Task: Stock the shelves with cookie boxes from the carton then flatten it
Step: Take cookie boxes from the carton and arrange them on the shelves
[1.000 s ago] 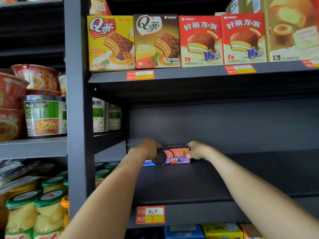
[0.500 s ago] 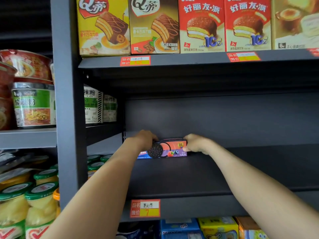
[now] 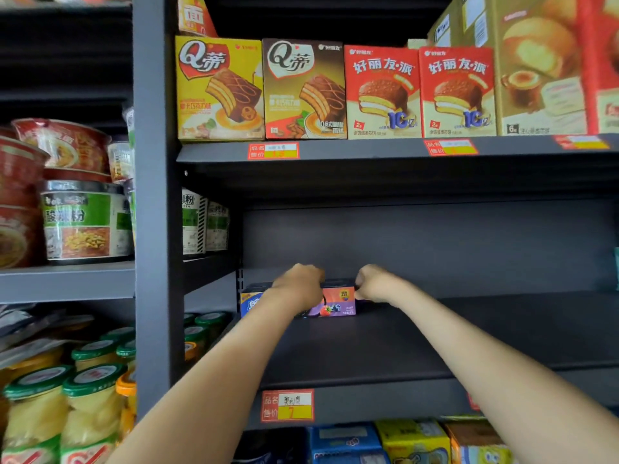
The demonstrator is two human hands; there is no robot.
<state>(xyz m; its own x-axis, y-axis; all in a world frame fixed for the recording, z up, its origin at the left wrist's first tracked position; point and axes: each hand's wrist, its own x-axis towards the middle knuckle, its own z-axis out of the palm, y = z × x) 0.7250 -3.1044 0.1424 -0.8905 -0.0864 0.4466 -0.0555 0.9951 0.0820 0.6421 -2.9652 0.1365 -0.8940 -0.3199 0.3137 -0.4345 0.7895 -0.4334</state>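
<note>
A blue and purple cookie box [image 3: 336,301] lies on its long side at the back left of the dark middle shelf [image 3: 435,339]. My left hand [image 3: 298,286] reaches over the box's middle with fingers curled on its top, hiding the cookie picture. My right hand [image 3: 376,283] holds the box's right end with curled fingers. The blue left end of the box [image 3: 249,301] shows beside my left wrist, close to the shelf's side wall. The carton is out of view.
Cake boxes [image 3: 303,90] line the shelf above. Noodle cups [image 3: 83,222] and jars [image 3: 90,406] fill the left bay beyond a grey upright post [image 3: 155,229]. More boxes [image 3: 412,442] stand on the shelf below. A price tag [image 3: 287,406] hangs on the front edge.
The cookie box has slid left toward the side wall. My left hand moved from the box's left end onto its middle; my right hand stayed at the right end.
</note>
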